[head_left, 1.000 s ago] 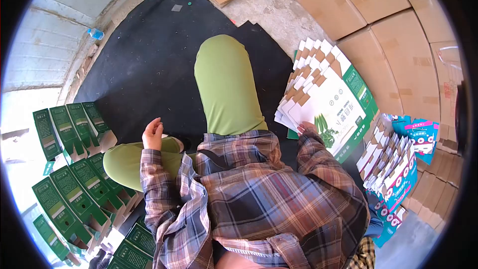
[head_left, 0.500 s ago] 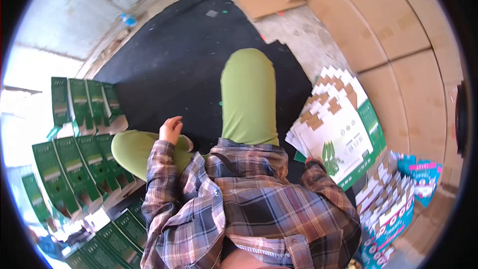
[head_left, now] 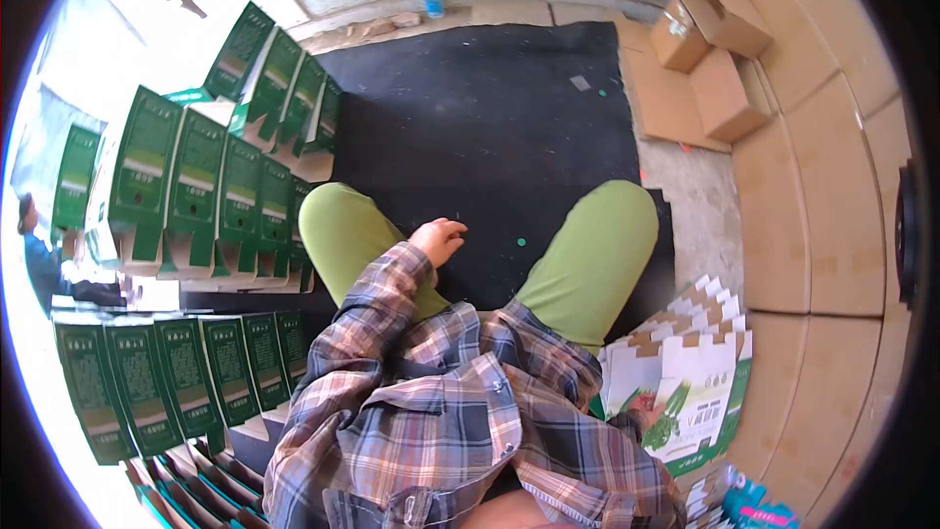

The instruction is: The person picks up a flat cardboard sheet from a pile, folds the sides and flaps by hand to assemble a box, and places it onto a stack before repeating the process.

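Note:
My left hand [head_left: 439,241] hovers over the black mat between my knees, its fingers loosely bent and apart, holding nothing. Low on the right, my right hand [head_left: 641,401] grips the left edge of a flat white-and-green carton [head_left: 707,394] printed with green vegetables. That carton lies against a fanned pile of flat cartons [head_left: 676,318] with notched white and brown edges. The sleeve and the carton hide part of the right hand.
Rows of opened green boxes [head_left: 191,181] stand at the left, with more green boxes [head_left: 162,387] nearer. Big brown cartons [head_left: 827,206] form a wall on the right. An opened brown box [head_left: 720,88] and a blue-labelled bottle [head_left: 433,2] sit at the back. A person [head_left: 44,250] shows far left.
My view has swung left, bringing more green boxes into sight. My right knee now points further right. My right hand has come onto the edge of the printed carton; the left stays empty.

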{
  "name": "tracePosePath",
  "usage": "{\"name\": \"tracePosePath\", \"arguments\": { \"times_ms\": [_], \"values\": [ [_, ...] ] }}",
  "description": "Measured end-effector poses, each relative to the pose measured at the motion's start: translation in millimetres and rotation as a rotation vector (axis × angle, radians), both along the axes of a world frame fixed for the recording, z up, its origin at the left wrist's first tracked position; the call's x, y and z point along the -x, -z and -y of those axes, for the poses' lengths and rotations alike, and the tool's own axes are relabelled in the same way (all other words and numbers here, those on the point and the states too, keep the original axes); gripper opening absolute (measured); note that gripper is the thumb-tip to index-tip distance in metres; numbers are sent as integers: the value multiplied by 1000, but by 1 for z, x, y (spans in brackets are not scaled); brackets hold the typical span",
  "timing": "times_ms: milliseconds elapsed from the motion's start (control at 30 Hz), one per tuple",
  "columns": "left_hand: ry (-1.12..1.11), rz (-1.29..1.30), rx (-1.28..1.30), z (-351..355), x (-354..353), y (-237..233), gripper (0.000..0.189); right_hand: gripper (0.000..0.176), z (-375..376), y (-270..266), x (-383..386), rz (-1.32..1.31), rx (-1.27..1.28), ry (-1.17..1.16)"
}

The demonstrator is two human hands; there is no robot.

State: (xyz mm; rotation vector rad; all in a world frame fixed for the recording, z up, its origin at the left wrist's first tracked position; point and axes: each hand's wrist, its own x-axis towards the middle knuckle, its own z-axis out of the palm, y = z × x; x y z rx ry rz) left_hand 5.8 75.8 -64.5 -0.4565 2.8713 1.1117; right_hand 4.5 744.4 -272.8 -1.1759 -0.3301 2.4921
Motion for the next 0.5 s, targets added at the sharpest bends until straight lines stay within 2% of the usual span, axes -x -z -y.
{"name": "tracePosePath", "arguments": {
  "times_ms": [167,300,333,433,500],
  "values": [
    [13,-15,-17,2,-2,0,27,35,17,-64,51,68,14,-18],
    [43,-23,18,7,-1,1,27,39,44,-83,86,-107,-69,-109],
    [38,-34,20,7,0,2,27,35,55,-93,96,-127,-54,-132],
    [9,-54,1,10,-1,-3,26,32,134,-169,115,-175,-69,-213],
    [-55,-156,-93,13,0,-9,27,34,162,-194,128,-340,-179,-458]
  ]
}}
